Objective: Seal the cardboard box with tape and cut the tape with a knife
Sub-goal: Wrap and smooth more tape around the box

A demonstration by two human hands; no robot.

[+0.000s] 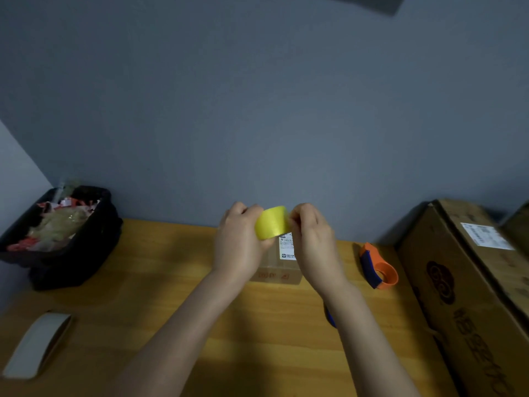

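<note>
A yellow roll of tape (271, 222) is held up in the air between both hands, above a small cardboard box (279, 266) on the wooden table (160, 282). My left hand (239, 239) grips the roll from the left. My right hand (310, 236) pinches the roll's right edge with its fingertips. The box carries a white label and is mostly hidden behind my hands. A blue object (329, 316), perhaps a knife handle, peeks out from under my right forearm.
An orange and blue tape dispenser (377, 267) lies right of the box. Large cardboard boxes (463, 282) stand at the right edge. A black bin (61, 233) of scraps sits at the back left. An empty cardboard tape core (38, 343) lies front left.
</note>
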